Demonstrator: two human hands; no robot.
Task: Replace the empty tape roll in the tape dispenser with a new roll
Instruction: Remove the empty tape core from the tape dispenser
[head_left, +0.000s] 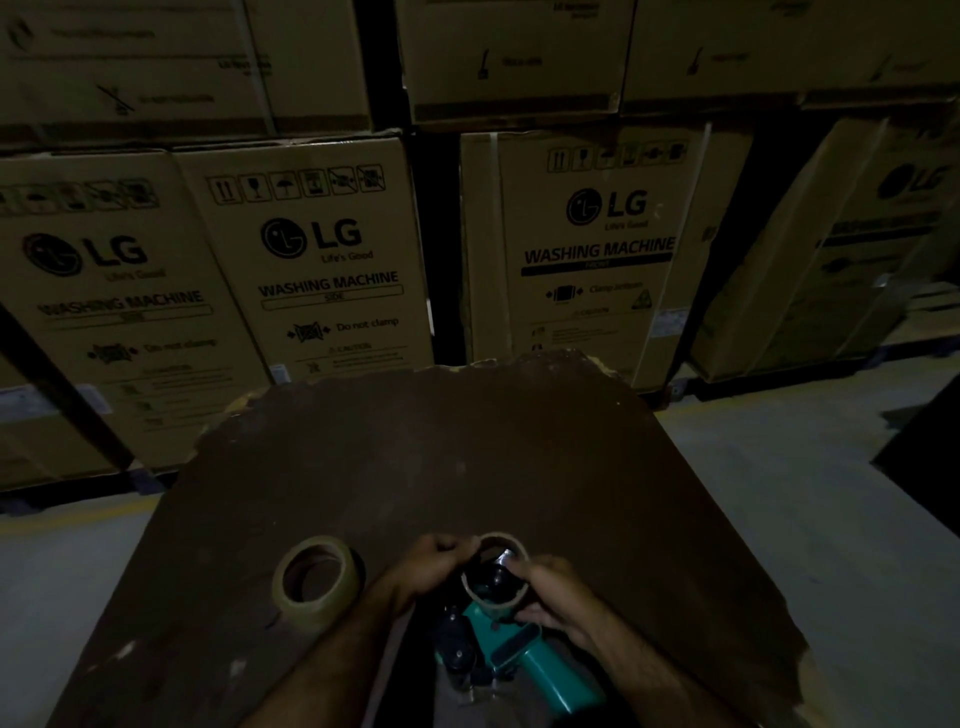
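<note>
— At the near edge of the bench (467, 441), what's in play?

— The dispenser (524, 654), teal, lying with its handle toward the person. The empty core (496, 597) sits on its hub. The left hand (431, 569) pinches the core's left rim and the right hand (558, 592) closes on its right rim, so both are holding that ring.

— How will the core handle?

— My guess: very light, thin cardboard, stiff enough round the rim but easy to crush. Gripping opposite edges and drawing it straight off the hub looks right; a squeeze would only bind it.

— And the new one?

— The roll (317, 577) lies flat just left of the left hand, apart from it. Probably heavier, firm, smooth on the outer face and tacky at any loose end. I'd take it by the sides, not the face. The dispenser's cutting blade isn't clear in this dim light, so fingers should stay wary there.

— The bench itself?

— Dark brown board, scuffed, with a ragged far edge. Otherwise bare.

— Beyond?

— Pale floor (779, 493) either side, then stacked boxes (322, 249) printed for washing machines. The room is dim.
</note>
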